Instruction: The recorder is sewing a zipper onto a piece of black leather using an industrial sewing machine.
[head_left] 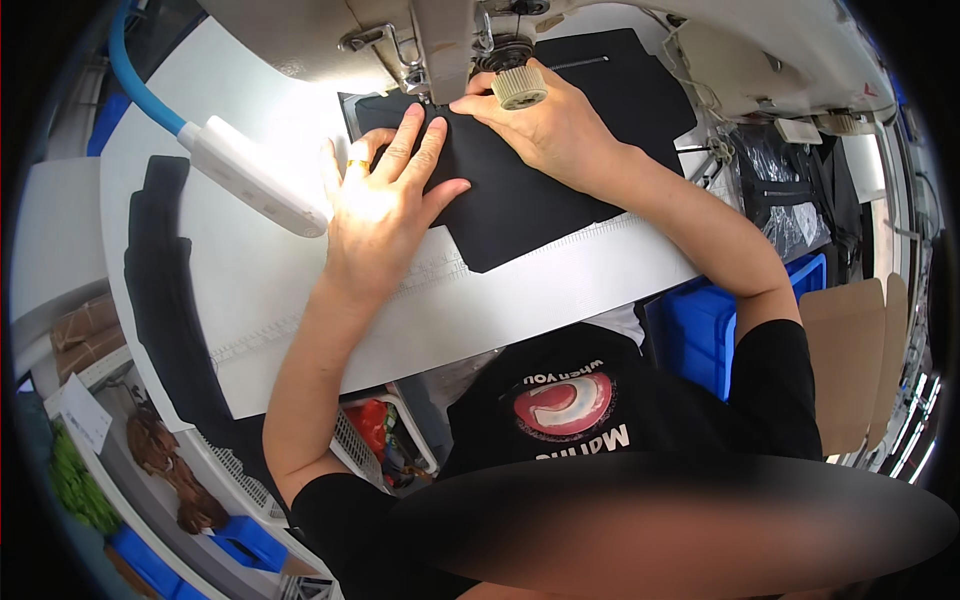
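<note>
A black fabric panel point(520, 220) lies on the white sewing table point(480, 320), its upper edge under the needle area of a sewing machine point(300, 40). My left hand point(375, 225), a gold-coloured ring on one finger, rests flat on the panel's left part. Its fingers are spread, with the tips close to the presser foot point(421, 84). My right hand point(555, 130) is closed in a pinch on the fabric just right of the foot, partly hidden behind a ridged cream knob point(521, 88). A narrow light strip point(585, 62) shows on the fabric's far part.
A white lamp point(255, 180) on a blue cable shines from the left. A stack of black fabric pieces point(160, 270) hangs along the table's left edge. Blue bins point(695, 335) and a cardboard box point(843, 365) stand at right, below plastic-wrapped pieces point(780, 195). A ruler strip point(270, 335) marks the table.
</note>
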